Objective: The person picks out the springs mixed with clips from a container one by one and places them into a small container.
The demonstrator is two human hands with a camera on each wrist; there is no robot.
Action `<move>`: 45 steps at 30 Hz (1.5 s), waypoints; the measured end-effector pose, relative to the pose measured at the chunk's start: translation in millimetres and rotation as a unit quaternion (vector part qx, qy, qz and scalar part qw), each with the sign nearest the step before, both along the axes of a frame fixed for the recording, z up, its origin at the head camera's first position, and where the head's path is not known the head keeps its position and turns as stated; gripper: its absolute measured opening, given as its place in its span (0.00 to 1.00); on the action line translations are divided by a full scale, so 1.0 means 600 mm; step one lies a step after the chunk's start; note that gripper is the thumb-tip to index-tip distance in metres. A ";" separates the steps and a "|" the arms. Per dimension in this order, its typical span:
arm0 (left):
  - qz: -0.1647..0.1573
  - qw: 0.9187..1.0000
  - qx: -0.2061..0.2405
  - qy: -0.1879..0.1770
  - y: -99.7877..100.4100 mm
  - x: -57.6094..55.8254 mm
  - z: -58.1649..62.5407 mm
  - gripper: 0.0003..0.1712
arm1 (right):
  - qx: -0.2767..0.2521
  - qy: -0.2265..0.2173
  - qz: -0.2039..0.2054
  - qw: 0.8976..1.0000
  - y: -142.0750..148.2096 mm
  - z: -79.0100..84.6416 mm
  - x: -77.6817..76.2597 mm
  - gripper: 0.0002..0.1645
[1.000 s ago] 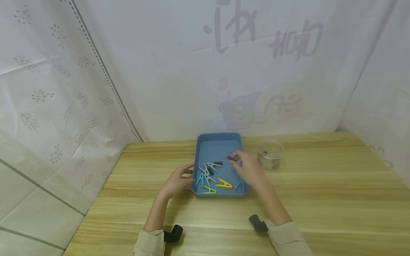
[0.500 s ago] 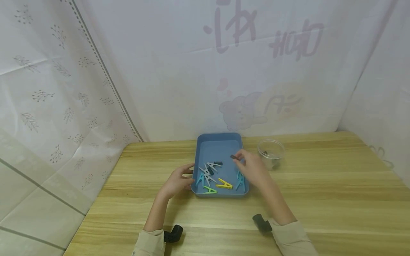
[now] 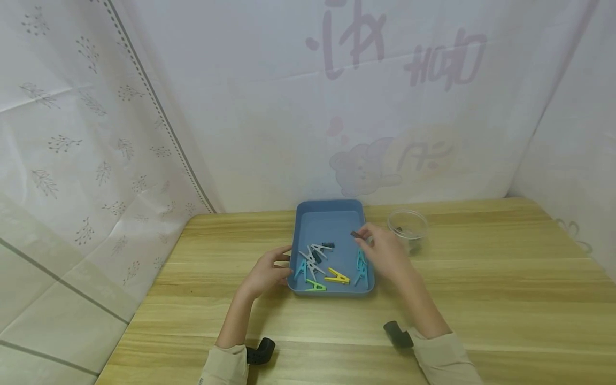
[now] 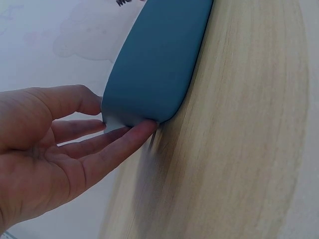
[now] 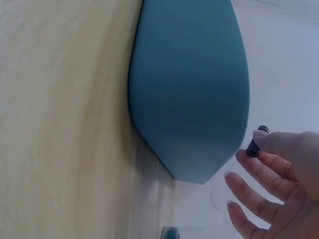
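Observation:
My right hand pinches a small black spring between thumb and fingertip, over the right rim of the blue tray. The remaining fingers of that hand are spread apart. My left hand touches the tray's left outer wall with fairly straight fingers, as the left wrist view shows. Inside the tray lie several clothespins: grey ones, a yellow one, a green one and light blue ones. Among the grey clothespins are more black springs.
A clear round tub with a few dark pieces inside stands right of the tray, partly behind my right hand. The wooden table meets a pale curtain at its back edge. Black camera mounts stick out near both sleeves.
My right hand has moved slightly to the right with the black spring, uncovering more of the light blue clothespins. The left hand and the tray stay where they were.

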State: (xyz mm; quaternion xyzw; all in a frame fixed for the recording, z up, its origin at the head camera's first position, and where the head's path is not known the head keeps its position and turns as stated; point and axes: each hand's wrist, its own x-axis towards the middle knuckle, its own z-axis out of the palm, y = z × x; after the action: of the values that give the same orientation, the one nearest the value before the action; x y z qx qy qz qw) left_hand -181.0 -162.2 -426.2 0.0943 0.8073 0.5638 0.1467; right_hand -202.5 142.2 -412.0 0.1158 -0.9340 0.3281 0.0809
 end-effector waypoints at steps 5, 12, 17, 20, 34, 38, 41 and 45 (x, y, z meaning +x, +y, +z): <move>0.006 1.000 0.000 -0.006 0.001 -0.001 -0.003 0.38 | 0.003 -0.006 -0.009 1.000 0.007 0.004 0.002 0.13; 0.009 1.000 0.001 -0.007 0.005 0.002 0.001 0.38 | -0.013 -0.015 -0.015 1.000 0.019 0.006 0.001 0.14; 0.011 1.000 -0.002 -0.005 0.003 0.002 -0.002 0.38 | -0.025 -0.017 -0.019 0.999 0.025 0.011 0.003 0.15; 0.011 1.000 -0.002 -0.006 0.003 0.001 -0.004 0.38 | -0.029 -0.017 -0.019 0.999 0.027 0.014 0.004 0.16; 0.014 1.000 -0.004 -0.005 0.004 0.002 -0.003 0.38 | -0.022 -0.008 -0.022 0.999 0.035 0.014 0.002 0.18; 0.014 1.000 -0.001 -0.007 0.004 0.002 -0.001 0.38 | -0.022 0.002 -0.024 0.999 0.039 0.014 0.000 0.17; 0.013 1.000 0.001 -0.008 0.004 0.002 -0.001 0.38 | -0.023 0.010 -0.024 0.999 0.041 0.016 0.000 0.16; 0.013 1.000 0.002 -0.007 0.003 0.002 -0.003 0.38 | -0.022 0.012 -0.026 0.999 0.042 0.019 0.001 0.15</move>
State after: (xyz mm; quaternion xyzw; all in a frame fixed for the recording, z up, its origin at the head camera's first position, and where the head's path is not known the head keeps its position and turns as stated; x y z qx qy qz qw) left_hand -179.8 -160.3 -427.9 0.0803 0.8063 0.5678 0.1452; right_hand -202.0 167.3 -400.7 0.0935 -0.9283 0.3448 0.1028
